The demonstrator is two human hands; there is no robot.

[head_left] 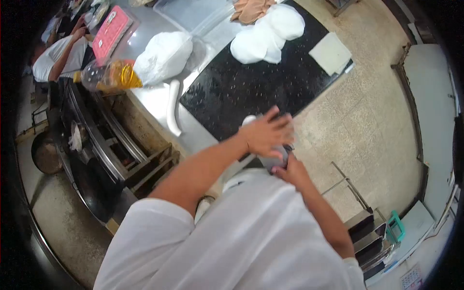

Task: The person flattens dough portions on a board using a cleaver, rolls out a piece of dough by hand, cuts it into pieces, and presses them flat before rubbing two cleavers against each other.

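Observation:
My left hand (268,134) is open, its fingers spread, over the near edge of the black board (241,87). Just beyond its wrist a small rounded end of something white (249,119) shows; the hand covers the rest. Below the left hand, my right hand (291,170) is closed on a broad grey blade (274,160) that looks like a cleaver. The left fingers partly hide this blade, and I cannot tell whether they touch it. Farther off on the board lie flat white rounds (268,36), apart from both hands.
A folded pale cloth (331,53) lies at the board's right corner. To the left are a white rope-like roll (173,108), a white plastic bag (164,55), an oil bottle (108,76) and a pink tray (112,33). Another person (60,63) works beyond the stove (104,130).

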